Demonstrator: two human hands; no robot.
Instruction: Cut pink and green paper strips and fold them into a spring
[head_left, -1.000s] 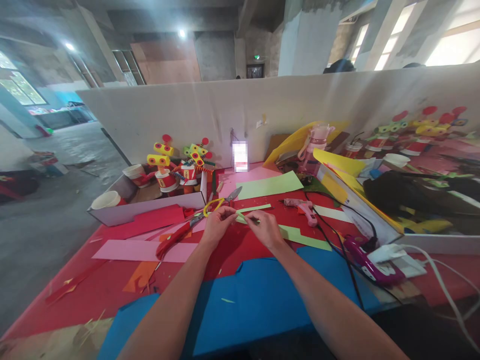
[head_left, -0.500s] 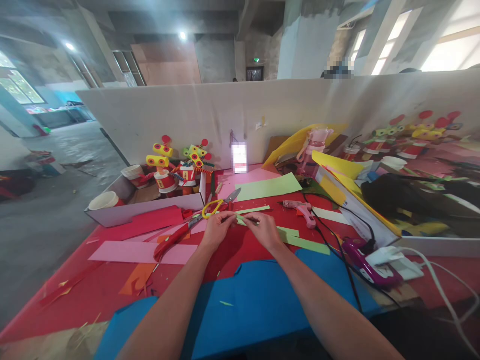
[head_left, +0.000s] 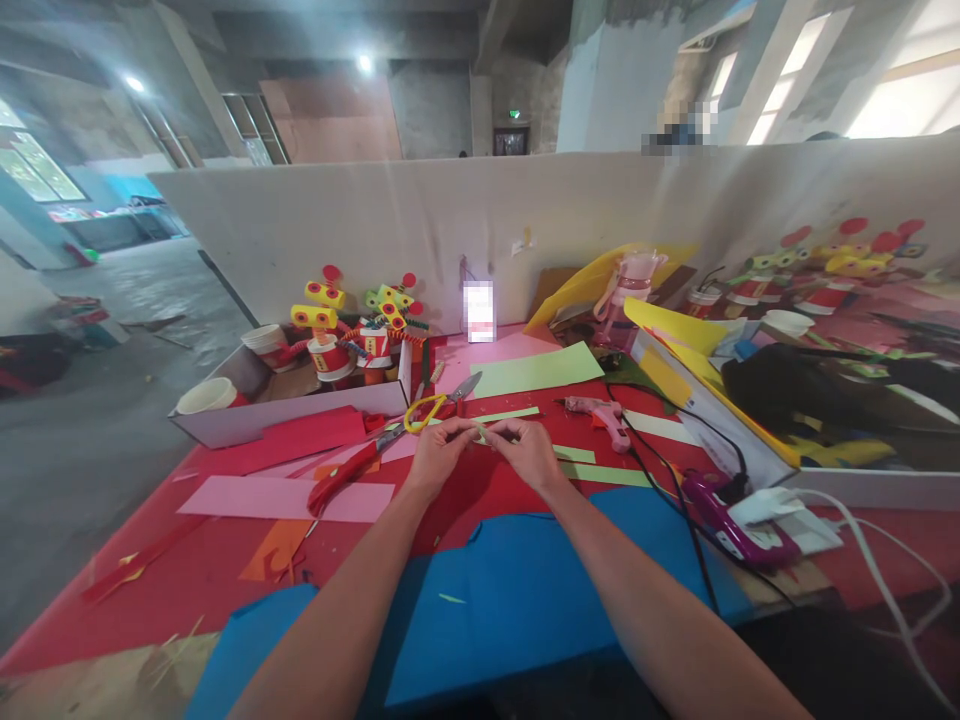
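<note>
Over the red-covered table, my left hand (head_left: 444, 450) and my right hand (head_left: 527, 452) meet fingertip to fingertip. Both are closed in a pinch on a small light green paper strip (head_left: 481, 432), mostly hidden by the fingers. Just beyond my left hand lie yellow-handled scissors (head_left: 429, 411), blades pointing away. Red-handled scissors (head_left: 346, 477) rest to the left, partly over a pink paper strip (head_left: 255, 497). Further green strips (head_left: 611, 474) lie right of my right hand. A pink glue gun (head_left: 604, 415) sits beyond them.
A box (head_left: 300, 422) at left holds paper-cup robot figures (head_left: 330, 350) and white cups. A glowing phone (head_left: 478, 312) stands against the partition. Blue paper (head_left: 517, 610) covers the near edge. At right are a purple device (head_left: 739, 525), cables and a cluttered box (head_left: 862, 490).
Less of the green strip shows between my fingers, and my fingertips are closer together. The view has shifted slightly; the things on the table stay in place.
</note>
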